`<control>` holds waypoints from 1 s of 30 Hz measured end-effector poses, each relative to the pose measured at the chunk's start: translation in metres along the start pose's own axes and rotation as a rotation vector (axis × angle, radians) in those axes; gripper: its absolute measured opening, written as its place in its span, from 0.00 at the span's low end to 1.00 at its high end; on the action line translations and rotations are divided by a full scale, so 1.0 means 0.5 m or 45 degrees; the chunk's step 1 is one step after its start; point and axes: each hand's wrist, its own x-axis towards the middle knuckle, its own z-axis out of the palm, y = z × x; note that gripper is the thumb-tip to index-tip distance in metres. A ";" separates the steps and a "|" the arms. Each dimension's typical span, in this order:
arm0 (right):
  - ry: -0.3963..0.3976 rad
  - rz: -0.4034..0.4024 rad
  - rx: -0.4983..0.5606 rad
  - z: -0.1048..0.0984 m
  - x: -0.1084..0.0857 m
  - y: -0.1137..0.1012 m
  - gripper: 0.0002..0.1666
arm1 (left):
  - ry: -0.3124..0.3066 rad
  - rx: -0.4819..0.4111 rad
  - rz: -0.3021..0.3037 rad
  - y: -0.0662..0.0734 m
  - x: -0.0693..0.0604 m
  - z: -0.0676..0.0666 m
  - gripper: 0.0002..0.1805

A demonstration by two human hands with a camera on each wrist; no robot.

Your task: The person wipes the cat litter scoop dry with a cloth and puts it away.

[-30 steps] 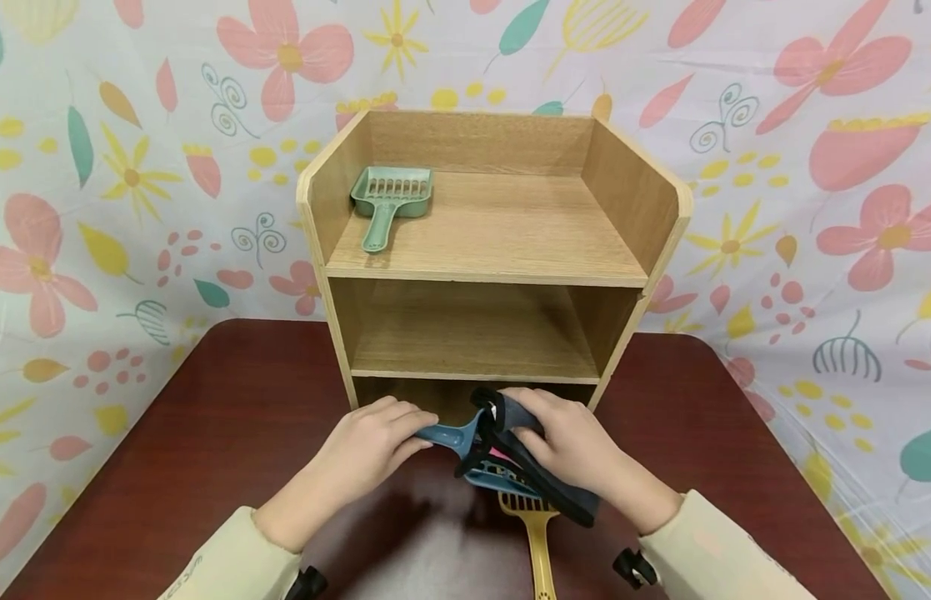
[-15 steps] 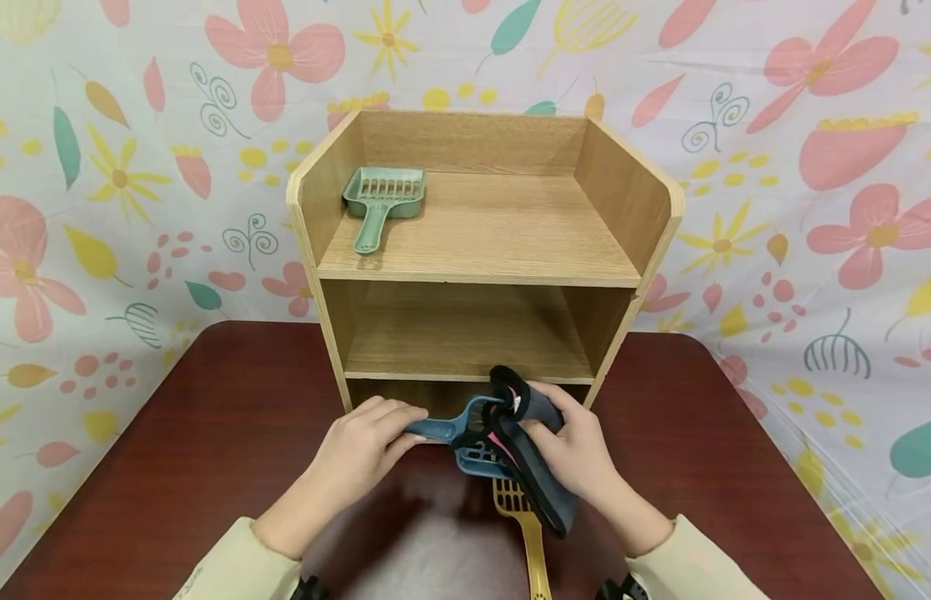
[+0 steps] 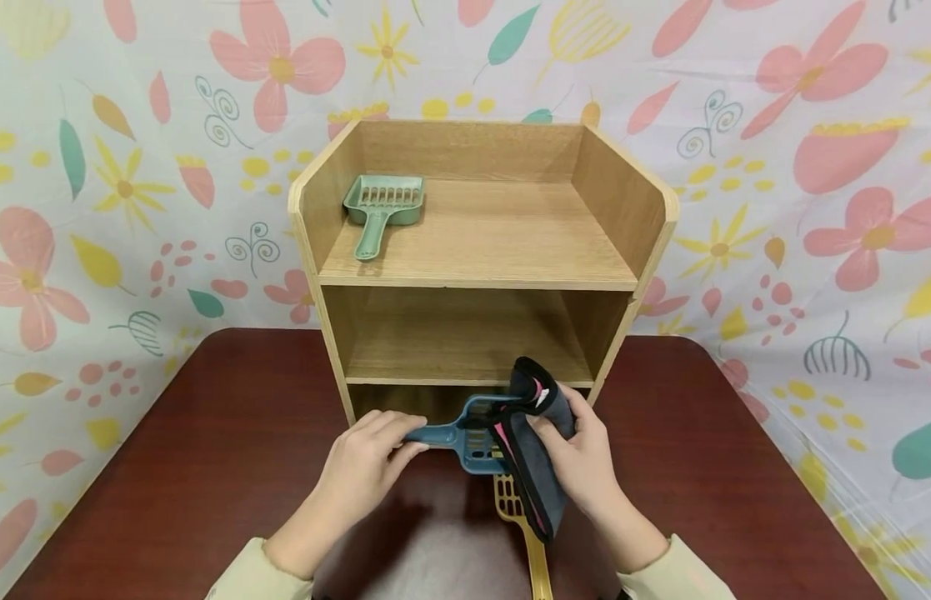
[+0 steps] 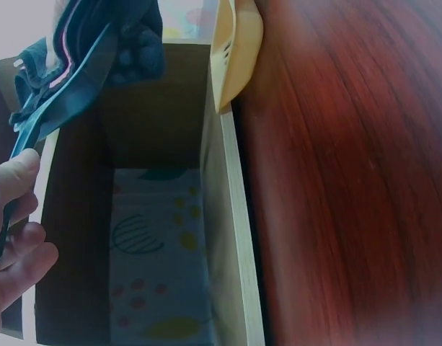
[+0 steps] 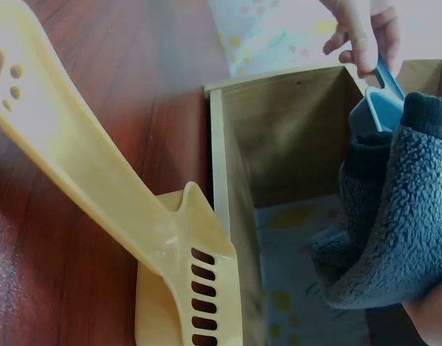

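My left hand pinches the handle of a blue slotted scoop, held in front of the shelf's lowest compartment. A folded dark grey cloth with black edging and some pink is gripped by my right hand; it covers the right part of the scoop head. In the left wrist view my thumb and fingers close on the handle of the blue scoop. The right wrist view shows the fuzzy cloth beside the blue scoop.
A yellow scoop lies below the cloth, its slotted head towards the shelf. A green scoop with a tray rests on the wooden shelf's top level, at left. The shelf stands on a dark red table before a patterned curtain.
My right hand has moved slightly right with the cloth, which hangs more upright. More of the blue scoop's slotted head shows. My left hand keeps its hold on the handle.
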 end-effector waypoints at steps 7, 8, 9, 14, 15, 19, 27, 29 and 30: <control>-0.053 0.074 0.155 0.000 -0.012 -0.003 0.24 | 0.025 -0.008 -0.101 0.014 -0.002 -0.009 0.18; -0.067 0.089 0.189 0.001 -0.013 -0.003 0.24 | 0.025 -0.018 -0.125 0.016 -0.001 -0.008 0.17; -0.072 0.107 0.219 0.003 -0.013 -0.004 0.24 | 0.027 -0.029 -0.146 0.019 0.001 -0.007 0.17; 0.017 0.242 0.373 0.013 -0.014 -0.008 0.24 | 0.032 -0.071 -0.198 0.041 0.004 0.012 0.16; 0.063 0.273 0.392 0.015 -0.015 -0.009 0.23 | 0.033 -0.074 -0.201 0.045 0.004 0.016 0.16; 0.245 0.352 0.523 0.027 -0.018 -0.012 0.21 | 0.028 -0.069 -0.202 0.063 0.002 0.031 0.16; 0.501 0.381 0.712 0.056 -0.024 -0.025 0.25 | 0.036 -0.056 -0.221 0.092 -0.008 0.058 0.15; 0.520 0.376 0.743 0.066 -0.025 -0.028 0.29 | 0.033 -0.074 -0.246 0.101 -0.011 0.063 0.15; 0.522 0.373 0.757 0.071 -0.026 -0.030 0.32 | 0.032 -0.085 -0.260 0.105 -0.012 0.065 0.15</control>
